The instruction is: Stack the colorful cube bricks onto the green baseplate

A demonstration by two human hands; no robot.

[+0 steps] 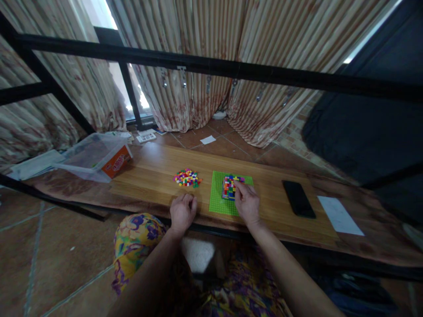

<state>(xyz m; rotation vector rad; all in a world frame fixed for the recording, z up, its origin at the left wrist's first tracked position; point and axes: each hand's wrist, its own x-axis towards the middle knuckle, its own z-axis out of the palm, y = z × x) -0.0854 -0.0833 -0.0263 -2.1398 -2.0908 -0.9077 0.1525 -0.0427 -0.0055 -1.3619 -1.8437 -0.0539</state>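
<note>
A green studded baseplate (216, 193) lies on the wooden board, bearing a small block build of many-coloured toy bricks (228, 188). My right hand (247, 202) is over the build's right side, fingers pinched together with their tips at the bricks. Whatever sits between those fingertips is too small to make out. To the left of the baseplate, a loose pile of tiny coloured bricks (187, 177) is spread out. Just below that pile, my left hand (183, 212) rests at the board's front edge with curled fingers; the inside of its grip is hidden.
The wooden board (155, 165) has a clear plastic box (94, 152) with an orange label at its left end. A black phone (298, 199) lies on the right, beside a white paper sheet (340, 215). A black metal rail (211, 66) crosses in front of striped curtains.
</note>
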